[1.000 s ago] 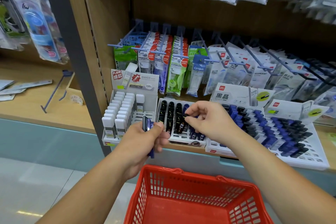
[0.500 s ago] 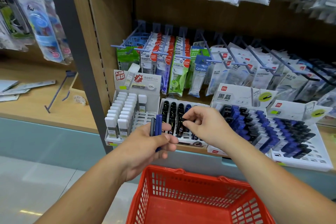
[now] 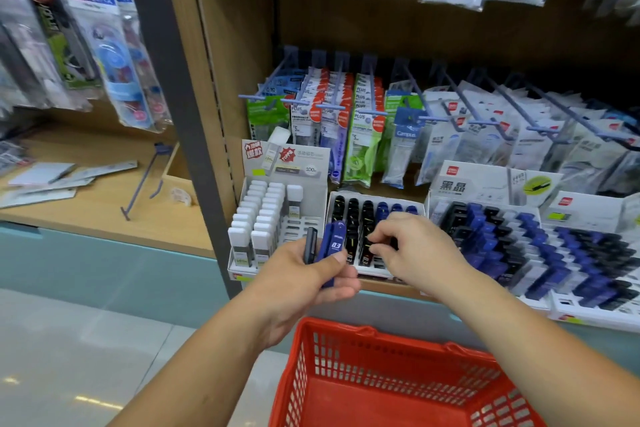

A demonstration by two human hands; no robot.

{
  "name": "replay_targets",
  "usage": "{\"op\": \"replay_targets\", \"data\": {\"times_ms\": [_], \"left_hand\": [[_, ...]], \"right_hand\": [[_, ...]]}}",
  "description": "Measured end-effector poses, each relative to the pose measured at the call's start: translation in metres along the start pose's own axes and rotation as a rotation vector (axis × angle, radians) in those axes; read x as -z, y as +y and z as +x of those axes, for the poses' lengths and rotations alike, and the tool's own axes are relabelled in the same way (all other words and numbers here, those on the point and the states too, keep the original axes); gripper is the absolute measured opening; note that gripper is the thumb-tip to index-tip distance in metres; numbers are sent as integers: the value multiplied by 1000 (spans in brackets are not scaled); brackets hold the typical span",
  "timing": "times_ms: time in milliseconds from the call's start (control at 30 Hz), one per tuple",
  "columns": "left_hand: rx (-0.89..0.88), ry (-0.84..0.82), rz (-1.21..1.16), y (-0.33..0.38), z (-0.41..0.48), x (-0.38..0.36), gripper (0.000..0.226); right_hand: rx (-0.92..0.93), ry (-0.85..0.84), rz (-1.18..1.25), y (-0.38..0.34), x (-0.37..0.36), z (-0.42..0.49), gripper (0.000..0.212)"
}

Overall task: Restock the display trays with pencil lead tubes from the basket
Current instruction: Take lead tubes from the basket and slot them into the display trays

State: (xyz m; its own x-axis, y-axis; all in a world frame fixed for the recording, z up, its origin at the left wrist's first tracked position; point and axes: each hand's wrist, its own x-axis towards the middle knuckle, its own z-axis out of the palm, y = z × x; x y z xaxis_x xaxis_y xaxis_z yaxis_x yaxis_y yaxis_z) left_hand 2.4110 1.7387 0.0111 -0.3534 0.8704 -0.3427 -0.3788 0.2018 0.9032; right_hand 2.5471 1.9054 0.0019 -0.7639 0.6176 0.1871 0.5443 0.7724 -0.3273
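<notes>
My left hand (image 3: 304, 282) grips a few pencil lead tubes (image 3: 329, 246), blue ones and a black one, upright in front of the shelf edge. My right hand (image 3: 412, 250) reaches into the middle display tray (image 3: 372, 274) and pinches a black lead tube (image 3: 367, 243) standing in its slots. That tray holds rows of black and blue tubes. A red basket (image 3: 391, 381) sits below my hands, and its visible inside looks bare.
A white-capped lead tray (image 3: 266, 222) stands left of the middle one. Two wide trays of blue and black tubes (image 3: 540, 253) fill the shelf to the right. Packaged correction tapes (image 3: 346, 121) hang on hooks behind. A grey upright post (image 3: 180, 114) divides the shelves.
My left hand has lifted its tubes slightly higher and closer to the tray. My right hand has stayed at the black tubes in the middle tray.
</notes>
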Motion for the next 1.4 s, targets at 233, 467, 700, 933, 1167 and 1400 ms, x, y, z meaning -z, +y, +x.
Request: {"op": "replay_targets", "data": {"times_ms": [233,467,700,933,1167,1400], "left_hand": [[-71,-45,293,-1,4,-14,16],[-75,-94,178,-6,16,-42,25],[68,-31,193,-10,25,-43,30],[182,-84,23,-7,29,-35,8],[26,-26,118,-14,32,-24,27],[-3,-12,123,-14,31,-18,16]], "right_hand": [[-188,-45,665,-15,18,-7,19],[-321,86,969,5,41,-20,10],[-301,239,713,21,40,-15,17],[-183,182,387,28,17,-5,28],[-93,202,323,33,5,0,15],[-54,99,287,30,7,6,17]]}}
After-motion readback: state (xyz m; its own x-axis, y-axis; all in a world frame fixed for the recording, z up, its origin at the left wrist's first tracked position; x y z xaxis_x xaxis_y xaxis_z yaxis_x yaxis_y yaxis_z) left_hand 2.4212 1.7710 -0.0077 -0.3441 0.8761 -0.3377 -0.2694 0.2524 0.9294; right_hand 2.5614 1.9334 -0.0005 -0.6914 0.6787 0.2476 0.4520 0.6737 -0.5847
